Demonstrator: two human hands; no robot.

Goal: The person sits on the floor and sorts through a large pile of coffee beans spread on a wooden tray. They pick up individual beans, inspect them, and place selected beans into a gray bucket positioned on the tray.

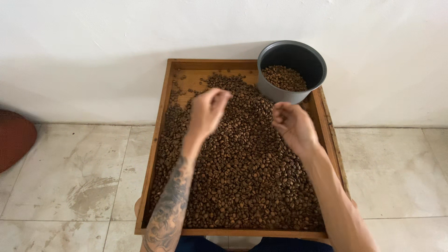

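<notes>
A wooden tray (pixel 156 140) rests on my lap, covered with a layer of brown coffee beans (pixel 242 177). My left hand (pixel 206 111) hovers over the beans in the tray's upper left part, fingers curled loosely together. My right hand (pixel 293 125) hangs above the beans toward the upper right, fingertips pinched together; whether a bean sits between them I cannot tell. A grey metal pot (pixel 291 70) stands in the tray's far right corner, partly filled with beans, just beyond my right hand.
A white wall (pixel 93 56) rises right behind the tray. Pale floor tiles (pixel 74 177) spread on both sides. A reddish-brown rounded object (pixel 14 137) lies at the left edge.
</notes>
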